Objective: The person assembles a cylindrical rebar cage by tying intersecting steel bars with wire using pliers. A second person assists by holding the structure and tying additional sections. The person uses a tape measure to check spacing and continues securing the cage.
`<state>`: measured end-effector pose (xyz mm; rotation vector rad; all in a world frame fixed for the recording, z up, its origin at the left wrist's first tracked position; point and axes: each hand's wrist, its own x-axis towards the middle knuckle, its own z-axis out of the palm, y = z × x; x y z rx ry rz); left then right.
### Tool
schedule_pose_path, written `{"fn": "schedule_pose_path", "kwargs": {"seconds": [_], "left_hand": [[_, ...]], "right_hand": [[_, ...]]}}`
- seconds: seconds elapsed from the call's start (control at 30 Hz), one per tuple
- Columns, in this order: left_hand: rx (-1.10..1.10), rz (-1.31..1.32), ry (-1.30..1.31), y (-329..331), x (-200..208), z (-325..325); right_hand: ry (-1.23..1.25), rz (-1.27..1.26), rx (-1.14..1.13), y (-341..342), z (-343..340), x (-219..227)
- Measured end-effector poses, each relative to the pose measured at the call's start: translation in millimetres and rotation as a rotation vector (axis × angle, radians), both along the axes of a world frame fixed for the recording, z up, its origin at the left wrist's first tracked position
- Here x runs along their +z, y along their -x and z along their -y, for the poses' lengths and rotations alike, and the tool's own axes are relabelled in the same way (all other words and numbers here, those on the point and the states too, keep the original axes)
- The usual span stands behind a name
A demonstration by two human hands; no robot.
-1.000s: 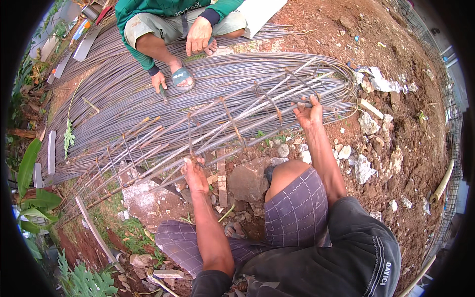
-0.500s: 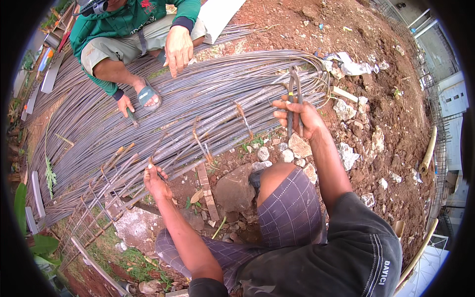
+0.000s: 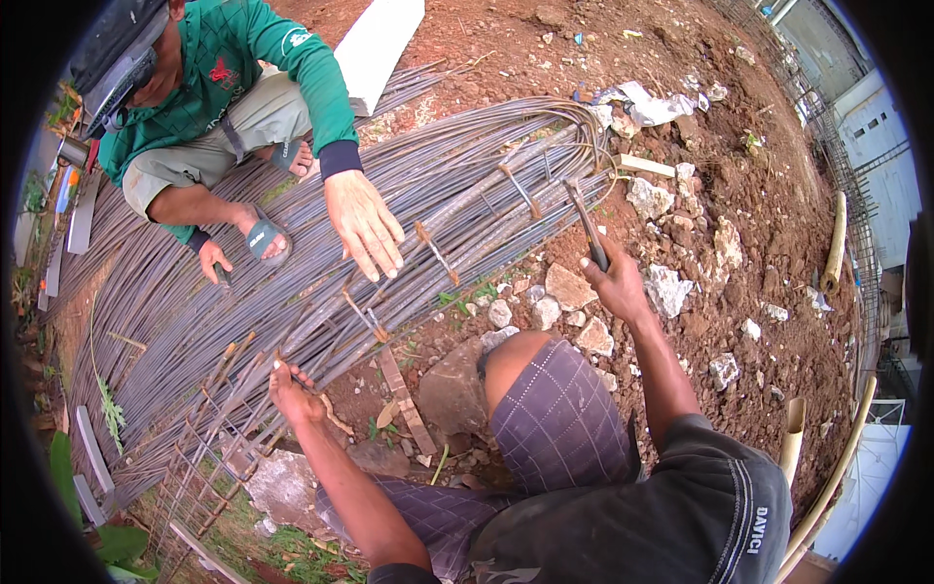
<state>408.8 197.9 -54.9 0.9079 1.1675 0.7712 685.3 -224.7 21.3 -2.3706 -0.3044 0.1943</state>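
Note:
My right hand (image 3: 615,280) is closed round the dark handles of steel pincers (image 3: 587,226), whose jaws point up and away beside the far end of a long rebar cage. My left hand (image 3: 297,397) is closed at the cage's near left part, its thumb and fingers round a rusty bent stirrup (image 3: 279,358). More rusty stirrups (image 3: 435,251) stand along the thick ribbed bars (image 3: 457,229) between my hands. Across from me, a co-worker's hand (image 3: 365,226) is stretched over the bars with nothing in it; their other hand (image 3: 214,261) holds a small dark tool.
A wide bundle of thin steel rods (image 3: 195,331) lies under and behind the cage, bent round at the right. Stones (image 3: 569,289) and a brick-like strip (image 3: 407,399) lie before my knees. Rough soil (image 3: 720,195) with pale rubble spreads right. The co-worker squats on the rods.
The view has shifted, showing more of the co-worker, whose hand now reaches farther over the cage. My pincers' handles have come together and the tool has swung outward. My left hand stays at the stirrup.

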Motion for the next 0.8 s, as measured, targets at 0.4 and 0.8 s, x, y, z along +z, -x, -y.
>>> {"fn": "schedule_pose_path", "kwargs": {"seconds": [0.4, 0.8], "left_hand": [[-0.070, -0.147, 0.023, -41, 10, -55], [-0.082, -0.178, 0.010, -39, 1, -69]], "right_hand": [[0.123, -0.232, -0.028, -25, -20, -51], [-0.029, -0.904, 0.270, -81, -30, 26]]}}
